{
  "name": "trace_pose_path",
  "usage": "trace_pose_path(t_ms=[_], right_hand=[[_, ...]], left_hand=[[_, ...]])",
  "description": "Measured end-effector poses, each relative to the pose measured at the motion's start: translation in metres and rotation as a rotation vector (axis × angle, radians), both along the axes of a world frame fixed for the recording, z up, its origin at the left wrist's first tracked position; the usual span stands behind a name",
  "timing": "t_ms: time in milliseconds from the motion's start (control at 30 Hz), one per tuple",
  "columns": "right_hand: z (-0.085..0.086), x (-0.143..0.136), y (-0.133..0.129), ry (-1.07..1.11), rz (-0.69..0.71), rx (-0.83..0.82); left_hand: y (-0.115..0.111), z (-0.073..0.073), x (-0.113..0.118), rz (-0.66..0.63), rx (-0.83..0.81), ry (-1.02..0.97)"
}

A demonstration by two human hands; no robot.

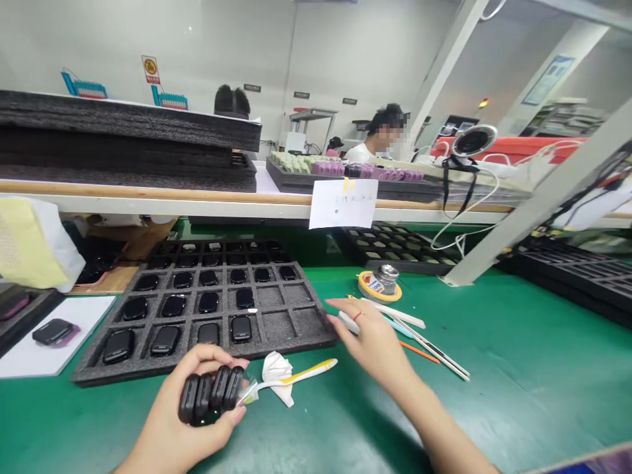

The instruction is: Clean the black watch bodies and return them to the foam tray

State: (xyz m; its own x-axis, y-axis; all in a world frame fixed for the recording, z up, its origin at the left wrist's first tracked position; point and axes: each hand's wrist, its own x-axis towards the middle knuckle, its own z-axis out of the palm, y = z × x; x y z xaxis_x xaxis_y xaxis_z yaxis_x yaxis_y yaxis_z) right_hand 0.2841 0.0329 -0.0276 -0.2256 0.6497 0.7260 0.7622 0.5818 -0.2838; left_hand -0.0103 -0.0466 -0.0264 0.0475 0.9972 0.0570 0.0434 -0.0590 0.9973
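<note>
My left hand (197, 415) is wrapped around a row of several black watch cases (211, 393) standing side by side, with a bit of clear film at the right end. My right hand (370, 336) is open at the right edge of the grey foam tray (309, 336), fingers stretched over a whitish object (348, 322) that they partly hide; whether they touch it I cannot tell. Black watch cases (241, 328) fill many of the tray's pockets. A white and yellow toothbrush (311, 373) lies by a crumpled white tissue (278, 376) between my hands.
Behind my right hand are a roll of yellow tape (366, 287), a metal bottle (388, 273) and several thin sticks (434, 345). One watch case (52, 332) lies on a white pad (99, 316) at left. A shelf (286, 205) crosses above; a co-worker (378, 135) is beyond.
</note>
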Motion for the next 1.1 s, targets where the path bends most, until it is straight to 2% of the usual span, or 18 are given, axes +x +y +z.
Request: trace_pose_path(t_ms=[67,133,200,300,333,433,533,667,867,1000,1100], right_hand=[[-0.008,0.024,0.014,-0.045,-0.065,-0.030],[-0.013,0.034,0.022,-0.065,-0.089,-0.052],[-0.012,0.027,0.019,-0.048,-0.097,-0.052],[0.004,-0.009,-0.004,0.003,-0.044,-0.060],[0.012,-0.025,-0.015,0.021,0.008,-0.066],[0.037,-0.068,-0.043,0.168,0.371,-0.153],[0.050,-0.095,-0.053,0.276,0.542,-0.293],[0.045,-0.106,-0.047,0.390,0.527,-0.339],[0.034,-0.104,-0.047,0.404,0.550,-0.367],[0.033,-0.104,-0.051,0.333,0.639,-0.282],[0.032,-0.106,-0.050,0.291,0.589,-0.220]], left_hand=[[-0.003,-0.001,-0.002,-0.010,0.065,0.033],[-0.005,-0.002,-0.003,-0.050,0.134,0.042],[-0.005,-0.003,-0.004,-0.083,0.180,0.038],[-0.003,-0.003,-0.004,-0.092,0.221,0.029],[-0.003,-0.002,-0.004,-0.095,0.235,0.026],[-0.002,0.000,-0.004,-0.106,0.263,0.029],[-0.002,0.002,-0.004,-0.108,0.259,0.032],[-0.002,0.003,-0.004,-0.114,0.238,0.004],[0.000,0.003,-0.003,-0.083,0.216,0.002],[0.000,0.005,-0.002,-0.087,0.210,-0.022],[0.000,0.004,-0.002,-0.086,0.196,0.014]])
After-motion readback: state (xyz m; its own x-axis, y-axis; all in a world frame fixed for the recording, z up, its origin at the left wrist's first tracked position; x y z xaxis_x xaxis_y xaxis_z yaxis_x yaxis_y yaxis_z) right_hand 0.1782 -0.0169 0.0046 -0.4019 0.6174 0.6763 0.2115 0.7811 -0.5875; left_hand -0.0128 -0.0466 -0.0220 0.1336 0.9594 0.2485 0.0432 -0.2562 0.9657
